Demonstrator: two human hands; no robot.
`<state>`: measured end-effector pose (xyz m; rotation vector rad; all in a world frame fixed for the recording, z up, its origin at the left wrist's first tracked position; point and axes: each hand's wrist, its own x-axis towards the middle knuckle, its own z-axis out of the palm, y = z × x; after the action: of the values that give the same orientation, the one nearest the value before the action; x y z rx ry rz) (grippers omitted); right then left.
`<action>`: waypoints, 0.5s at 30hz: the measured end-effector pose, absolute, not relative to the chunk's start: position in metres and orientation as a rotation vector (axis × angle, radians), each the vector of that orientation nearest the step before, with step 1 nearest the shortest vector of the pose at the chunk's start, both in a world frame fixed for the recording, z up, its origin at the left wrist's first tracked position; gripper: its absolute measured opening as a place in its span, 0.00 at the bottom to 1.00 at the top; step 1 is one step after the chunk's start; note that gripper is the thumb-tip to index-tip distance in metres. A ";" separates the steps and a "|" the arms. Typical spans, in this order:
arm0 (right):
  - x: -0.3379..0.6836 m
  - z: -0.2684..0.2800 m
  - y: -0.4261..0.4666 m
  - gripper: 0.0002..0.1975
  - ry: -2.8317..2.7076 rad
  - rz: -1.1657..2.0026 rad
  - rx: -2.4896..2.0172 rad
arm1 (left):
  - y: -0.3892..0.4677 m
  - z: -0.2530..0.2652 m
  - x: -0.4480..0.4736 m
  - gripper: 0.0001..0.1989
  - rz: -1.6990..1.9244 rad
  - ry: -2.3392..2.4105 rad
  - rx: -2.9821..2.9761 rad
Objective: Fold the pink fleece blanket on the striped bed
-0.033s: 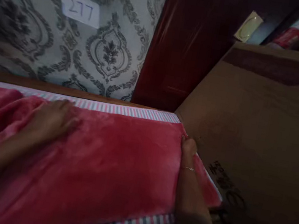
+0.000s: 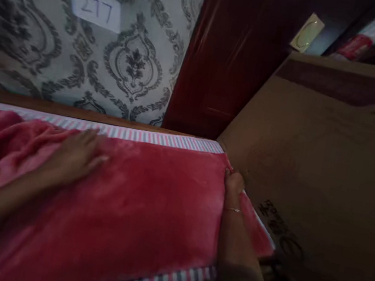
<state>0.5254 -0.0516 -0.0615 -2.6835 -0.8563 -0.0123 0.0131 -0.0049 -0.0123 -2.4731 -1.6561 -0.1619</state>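
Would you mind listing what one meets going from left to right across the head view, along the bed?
Left hand lying flat on the red blanket → right hand at the blanket's right edge → cardboard box standing beside the bed.

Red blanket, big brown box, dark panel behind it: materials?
Red blanket: looks like plush fleece, with a soft matte nap and uneven sheen; left hand lies flat on it, right hand at its edge. Brown box: likely corrugated cardboard, dull tan with black print. Dark panel: seems lacquered wood, glossy red-brown with streaky reflections; laminate is possible.
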 end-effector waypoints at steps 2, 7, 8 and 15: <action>0.528 -0.063 -0.052 0.21 -0.856 -0.029 -2.686 | -0.014 -0.034 0.033 0.34 -0.047 -1.596 -2.597; 0.535 -0.065 -0.052 0.23 -0.875 -0.006 -2.674 | -0.025 -0.058 0.031 0.32 -0.006 -1.645 -2.533; 0.536 -0.065 -0.051 0.23 -0.877 0.005 -2.670 | -0.025 -0.058 0.028 0.32 -0.012 -1.630 -2.513; 0.532 -0.052 -0.047 0.21 -0.866 0.102 -2.634 | -0.019 -0.058 0.024 0.34 -0.120 -1.604 -2.488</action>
<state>0.5320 -0.0465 -0.0518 -2.6343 -0.8661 0.1022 0.0236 -0.0187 -0.0578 -2.4879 -1.6043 -0.1201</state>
